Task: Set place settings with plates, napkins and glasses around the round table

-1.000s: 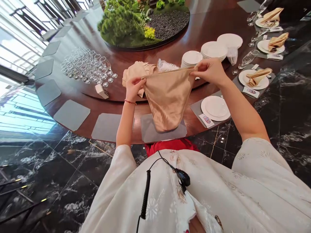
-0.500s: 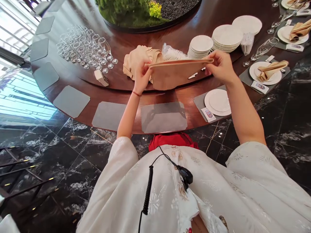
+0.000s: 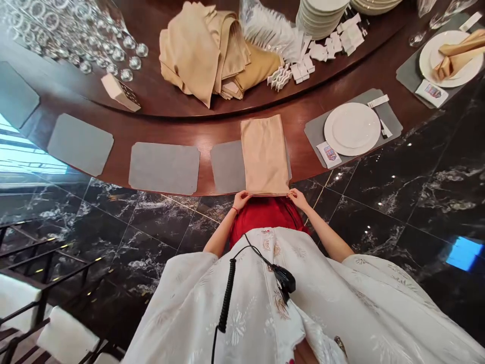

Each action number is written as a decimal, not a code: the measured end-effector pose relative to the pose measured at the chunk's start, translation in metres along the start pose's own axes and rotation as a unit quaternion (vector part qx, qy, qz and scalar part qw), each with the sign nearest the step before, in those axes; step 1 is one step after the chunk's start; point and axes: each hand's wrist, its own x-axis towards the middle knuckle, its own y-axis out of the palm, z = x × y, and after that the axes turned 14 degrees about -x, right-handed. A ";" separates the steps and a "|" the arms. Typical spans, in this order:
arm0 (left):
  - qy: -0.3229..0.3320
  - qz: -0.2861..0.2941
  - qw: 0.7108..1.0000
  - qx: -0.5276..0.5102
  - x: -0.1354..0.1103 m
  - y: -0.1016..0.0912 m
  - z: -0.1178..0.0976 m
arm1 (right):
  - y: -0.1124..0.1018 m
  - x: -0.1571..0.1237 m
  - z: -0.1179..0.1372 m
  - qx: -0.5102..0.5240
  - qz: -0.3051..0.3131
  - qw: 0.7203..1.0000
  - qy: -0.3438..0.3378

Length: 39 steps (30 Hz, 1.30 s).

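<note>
Head view: your left hand (image 3: 241, 200) and right hand (image 3: 298, 199) sit at the lower middle of the frame, both closed narrow, with the fingers pinching the near edge of a champagne cloth napkin (image 3: 264, 154). The napkin is folded into a long, flat rectangle and runs away from you across a gray placemat (image 3: 227, 167). Its near edge lines up with the rim of the dark wood table (image 3: 212, 132), and its far end extends past the mat onto the wood. A red bracelet (image 3: 235, 210) circles your left wrist.

Toward the upper middle of the frame, a heap of matching napkins (image 3: 204, 53) lies on the table's raised inner tier, beside a clear plastic bag (image 3: 271, 30) and a stack of white plates (image 3: 322, 15). Small white paper pieces (image 3: 303, 65) are scattered just below the plates. Clustered glassware (image 3: 76, 40) fills the upper left corner, with a small cream block (image 3: 119, 92) near it.

To the right of your hands, a white plate (image 3: 352, 129) rests on its own mat beside a printed card (image 3: 329, 154). Farther toward the upper right, another plate holds a folded napkin (image 3: 454, 55). Bare mats (image 3: 162, 168) continue to the left, above the black marble floor (image 3: 379, 212).
</note>
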 end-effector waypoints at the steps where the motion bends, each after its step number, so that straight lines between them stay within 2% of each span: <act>1: -0.014 -0.011 1.000 0.000 -0.003 -0.001 0.011 | 0.007 -0.002 -0.011 0.001 -0.005 1.000 0.019; 4: -0.023 -0.039 0.999 0.000 -0.008 -0.003 0.028 | 0.021 -0.006 -0.027 0.000 -0.058 0.997 0.042; 8: 0.013 -0.109 0.992 0.064 -0.002 0.002 0.029 | 0.036 -0.002 -0.029 -0.041 -0.150 0.987 0.039; 11: 0.025 -0.176 0.977 0.122 0.005 0.009 0.027 | 0.043 0.006 -0.029 -0.070 -0.178 0.980 0.049; 14: -0.009 -0.231 0.963 0.138 0.010 0.016 0.027 | 0.047 0.015 -0.027 -0.074 -0.187 0.976 0.087; 17: -0.067 -0.300 0.946 0.106 0.010 0.019 0.026 | 0.050 0.020 -0.022 -0.042 -0.214 0.966 0.137; 19: -0.108 -0.331 0.934 0.073 0.007 0.018 0.023 | 0.047 0.020 -0.019 0.023 -0.177 0.969 0.170; 21: -0.156 -0.310 0.937 0.038 0.002 0.013 0.018 | 0.040 0.018 -0.016 0.099 -0.063 0.974 0.194; 23: -0.207 -0.241 0.948 0.005 -0.003 0.004 0.009 | 0.027 0.016 -0.013 0.122 0.050 0.973 0.189; 25: -0.222 -0.151 0.963 -0.005 -0.007 -0.006 -0.004 | 0.011 0.014 -0.008 0.075 0.095 0.982 0.146; 26: -0.194 -0.115 0.974 0.006 -0.008 -0.011 -0.013 | 0.002 0.014 -0.003 0.042 0.089 0.989 0.109; 27: -0.140 -0.088 0.986 0.027 -0.009 -0.015 -0.024 | -0.005 0.015 0.004 0.010 0.072 0.995 0.062; 29: 0.020 -0.059 0.994 0.085 -0.007 -0.019 -0.051 | -0.020 0.017 0.024 -0.035 0.016 0.998 -0.044; 31: 0.169 -0.048 0.977 0.123 -0.004 -0.019 -0.079 | -0.032 0.020 0.048 -0.065 -0.048 0.987 -0.140; 33: 0.253 -0.028 0.961 0.109 0.000 -0.014 -0.104 | -0.040 0.022 0.070 -0.093 -0.096 0.971 -0.198; 36: 0.271 -0.021 0.962 0.027 0.006 -0.006 -0.117 | -0.039 0.024 0.084 -0.114 -0.138 0.959 -0.219; 39: 0.211 -0.075 0.974 -0.023 0.011 0.001 -0.096 | -0.021 0.029 0.072 -0.096 -0.173 0.964 -0.176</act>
